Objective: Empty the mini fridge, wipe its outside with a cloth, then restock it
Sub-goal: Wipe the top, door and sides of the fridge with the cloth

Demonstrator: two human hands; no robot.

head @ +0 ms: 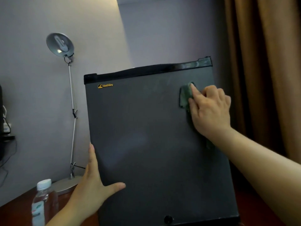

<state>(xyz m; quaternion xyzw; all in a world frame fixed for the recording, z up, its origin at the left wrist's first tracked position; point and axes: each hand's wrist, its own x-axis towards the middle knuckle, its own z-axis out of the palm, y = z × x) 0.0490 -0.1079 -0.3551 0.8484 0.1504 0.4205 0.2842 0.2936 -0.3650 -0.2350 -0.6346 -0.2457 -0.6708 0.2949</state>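
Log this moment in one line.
wiping outside | right hand grips green cloth on mini fridge door | left hand braces door edge | water bottle outside

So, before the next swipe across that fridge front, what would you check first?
1. Grip on the cloth: right hand holds it against the mini fridge front, ok.
2. Steadying: left hand rests flat on its left edge, ok.
3. Fridge emptied: cannot tell, it looks closed.
4. Path clear: water bottle stands off to the left, ok.
5. Whole front wiped: cannot tell.
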